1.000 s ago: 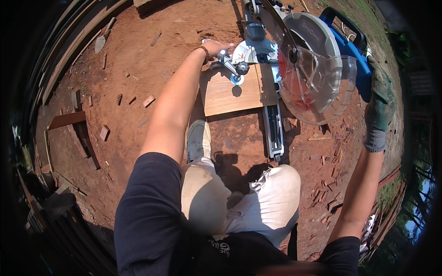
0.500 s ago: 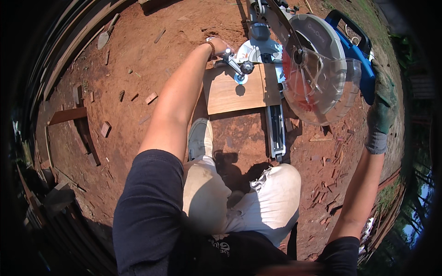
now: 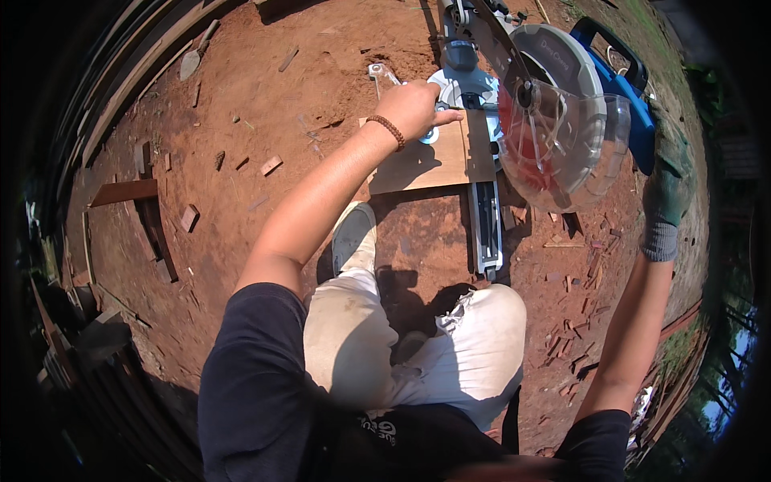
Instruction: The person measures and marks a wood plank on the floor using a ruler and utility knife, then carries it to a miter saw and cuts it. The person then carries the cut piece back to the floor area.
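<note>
Flat brown wooden board (image 3: 450,162) seems pinned by silver metal clamp (image 3: 381,73); curled left hand (image 3: 411,108) above, right hand (image 3: 671,181): grips unclear

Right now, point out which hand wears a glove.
The right hand, beside the saw, wears a green glove; the left hand, over the board, has none.

Lettering (image 3: 556,46) on saw guard (image 3: 554,68), print (image 3: 381,430) on shirt (image 3: 261,361)

Up and right of the wooden board (image 3: 450,165), small lettering stands on the grey saw guard. Well below the board, partly legible white print marks the dark shirt.
</note>
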Demonstrator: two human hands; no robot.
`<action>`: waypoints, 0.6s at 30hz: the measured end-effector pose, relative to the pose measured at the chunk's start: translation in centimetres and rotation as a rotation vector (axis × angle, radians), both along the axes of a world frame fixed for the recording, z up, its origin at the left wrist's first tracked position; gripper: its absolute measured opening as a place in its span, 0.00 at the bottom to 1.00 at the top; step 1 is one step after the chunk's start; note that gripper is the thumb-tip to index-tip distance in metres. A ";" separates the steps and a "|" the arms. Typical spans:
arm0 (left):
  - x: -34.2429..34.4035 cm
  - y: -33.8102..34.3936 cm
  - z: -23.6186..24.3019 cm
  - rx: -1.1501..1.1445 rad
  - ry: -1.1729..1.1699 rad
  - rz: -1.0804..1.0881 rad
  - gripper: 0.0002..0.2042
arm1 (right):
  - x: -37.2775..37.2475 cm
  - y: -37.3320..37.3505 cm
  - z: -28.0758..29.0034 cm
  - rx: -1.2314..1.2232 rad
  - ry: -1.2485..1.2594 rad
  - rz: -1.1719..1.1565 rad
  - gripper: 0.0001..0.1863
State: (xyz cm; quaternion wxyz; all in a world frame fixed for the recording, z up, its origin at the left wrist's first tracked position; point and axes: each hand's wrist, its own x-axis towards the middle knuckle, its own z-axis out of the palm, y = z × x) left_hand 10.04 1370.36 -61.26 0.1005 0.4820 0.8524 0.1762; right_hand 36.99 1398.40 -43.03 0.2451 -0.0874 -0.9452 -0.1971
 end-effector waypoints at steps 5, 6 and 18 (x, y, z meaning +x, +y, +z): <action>-0.9 0.7 0.1 0.004 0.035 -0.327 0.17 | 0.0 0.5 -0.3 -0.068 0.052 0.042 0.23; -0.8 0.7 0.1 -0.009 0.012 -0.370 0.16 | 0.0 0.5 -0.4 -0.066 0.068 0.029 0.25; 0.8 -0.1 -0.8 0.148 0.200 -0.317 0.17 | 0.0 -0.2 0.1 0.154 0.042 0.053 0.23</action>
